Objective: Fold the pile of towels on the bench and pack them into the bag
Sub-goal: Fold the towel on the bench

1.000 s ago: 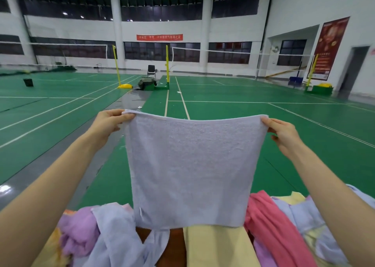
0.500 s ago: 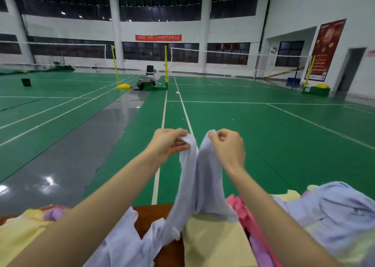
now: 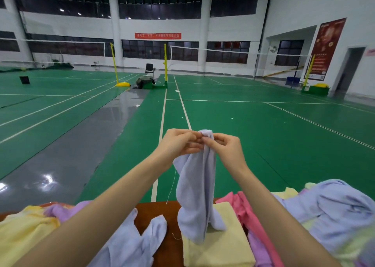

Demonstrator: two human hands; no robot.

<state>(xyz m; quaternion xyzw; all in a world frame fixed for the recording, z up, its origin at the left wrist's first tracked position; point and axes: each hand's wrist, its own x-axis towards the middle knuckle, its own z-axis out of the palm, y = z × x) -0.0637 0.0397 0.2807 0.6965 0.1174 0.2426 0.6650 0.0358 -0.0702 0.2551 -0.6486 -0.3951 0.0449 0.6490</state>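
Green badminton courts (image 3: pixel 223 124) marked with white lines are seen reaching to far white walls, where a yellow net post (image 3: pixel 165 63) and a black chair (image 3: pixel 149 68) are set. Along the near edge a brown wooden bench (image 3: pixel 158 218) is strewn with loose towels. A pale lavender towel (image 3: pixel 196 189) is held up over the middle of the bench, doubled lengthwise. Its top is pinched by the left hand (image 3: pixel 178 144) and the right hand (image 3: pixel 228 148), which are held together with fingertips touching. Its lower end is draped on a folded yellow towel (image 3: pixel 219 248). A pink towel (image 3: pixel 245 212) and a crumpled lilac towel (image 3: pixel 334 208) are heaped at the right. A pale blue towel (image 3: pixel 132 244), a purple towel (image 3: pixel 60 212) and a crumpled yellow towel (image 3: pixel 24 226) are spread at the left.
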